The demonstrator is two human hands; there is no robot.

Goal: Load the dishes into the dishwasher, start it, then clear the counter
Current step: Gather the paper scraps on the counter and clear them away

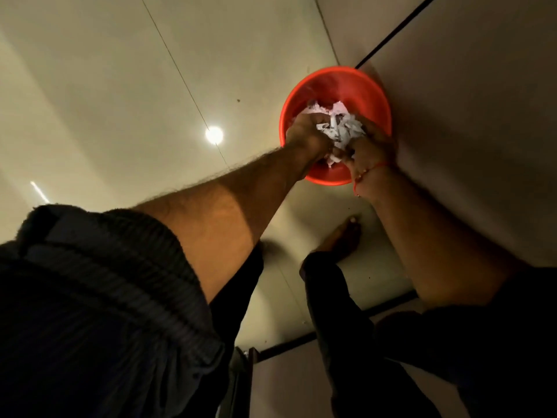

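1. While the camera looks straight down, both hands reach into a red bin [355, 86] that stands on the pale floor [105, 101].
2. The bin is round and open at the top, and it stands just beside a light wall or cabinet front [467, 116] on its right side.
3. The left hand [307, 131] is over the left half of the bin, with its fingers curled down around crumpled white paper [343, 128].
4. The right hand [366, 152] is at the near right part of the bin, and its fingers also close on the same paper from the other side.
5. The paper sits between the two hands, inside the rim of the bin, and more white scraps [316, 108] lie behind it in the bin.
6. A thin red thread [370, 170] goes around the right wrist, just over the near rim of the bin.
7. Near to the bin, below it in the view, one bare foot [343, 239] stands on the floor.
8. Dark sleeves [120, 267] are pushed up on both forearms, and dark trousers [346, 327] cover the legs.
9. Left of the bin, a round spot of light [214, 134] shines on the floor.
10. No dishes, dishwasher or counter can be seen from here.
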